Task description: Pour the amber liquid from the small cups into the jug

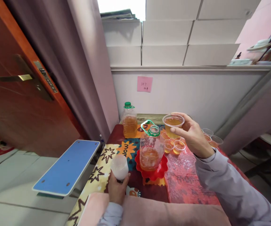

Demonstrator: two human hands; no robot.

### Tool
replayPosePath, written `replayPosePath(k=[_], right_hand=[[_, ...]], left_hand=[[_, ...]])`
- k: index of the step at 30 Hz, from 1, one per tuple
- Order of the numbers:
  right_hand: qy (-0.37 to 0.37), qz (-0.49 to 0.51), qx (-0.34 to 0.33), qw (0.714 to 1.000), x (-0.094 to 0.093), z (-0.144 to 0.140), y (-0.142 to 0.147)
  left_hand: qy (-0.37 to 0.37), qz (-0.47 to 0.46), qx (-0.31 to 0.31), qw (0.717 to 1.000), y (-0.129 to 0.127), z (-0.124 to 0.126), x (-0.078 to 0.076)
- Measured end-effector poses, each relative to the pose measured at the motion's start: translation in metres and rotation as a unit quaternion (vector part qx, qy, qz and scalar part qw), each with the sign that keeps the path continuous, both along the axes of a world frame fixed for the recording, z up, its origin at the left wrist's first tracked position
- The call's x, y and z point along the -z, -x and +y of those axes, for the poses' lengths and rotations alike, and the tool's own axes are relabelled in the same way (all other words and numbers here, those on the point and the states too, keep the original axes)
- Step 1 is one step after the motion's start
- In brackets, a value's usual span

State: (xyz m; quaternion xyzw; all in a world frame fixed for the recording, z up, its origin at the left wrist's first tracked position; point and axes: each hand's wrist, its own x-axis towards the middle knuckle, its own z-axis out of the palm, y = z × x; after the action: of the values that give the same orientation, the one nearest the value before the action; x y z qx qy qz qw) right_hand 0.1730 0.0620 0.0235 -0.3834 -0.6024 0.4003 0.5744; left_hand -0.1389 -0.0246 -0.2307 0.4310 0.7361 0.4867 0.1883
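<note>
My left hand (118,186) is closed round a whitish translucent cup (120,168), low over the table's near left part. Raised at the right, my right hand (192,135) grips a clear plastic cup (171,129) of amber liquid, thumb on its near side. Between the hands, an uncapped clear jug (149,155) with a green handle ring stands in a red scalloped dish (162,172), amber liquid in its lower part. Several clear cups (179,147) of similar liquid stand below and behind my right hand.
A second jug (129,127) with a green cap and amber liquid stands at the back left. More clear cups (216,141) are at the right edge. A patterned cloth (109,153) and a glossy red sheet (184,185) cover the table. A blue-topped stool (67,168) stands left.
</note>
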Motion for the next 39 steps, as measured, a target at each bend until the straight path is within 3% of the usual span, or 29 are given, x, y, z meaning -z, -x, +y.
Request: replayPosePath(k=[12,23,39], right_hand=[[0.032,-0.055,-0.021,0.998,0.000,0.005,0.002],[0.016,-0.115,-0.024,0.993,0.004,0.013,-0.003],[-0.041,-0.223,0.002,0.974,-0.021,0.010,-0.006]], left_hand=[[-0.023,0.010,0.004,1.000,0.000,-0.001,0.001],[-0.028,-0.002,0.002,1.000,-0.002,-0.001,-0.003],[-0.026,0.005,0.006,1.000,-0.002,0.000,-0.002]])
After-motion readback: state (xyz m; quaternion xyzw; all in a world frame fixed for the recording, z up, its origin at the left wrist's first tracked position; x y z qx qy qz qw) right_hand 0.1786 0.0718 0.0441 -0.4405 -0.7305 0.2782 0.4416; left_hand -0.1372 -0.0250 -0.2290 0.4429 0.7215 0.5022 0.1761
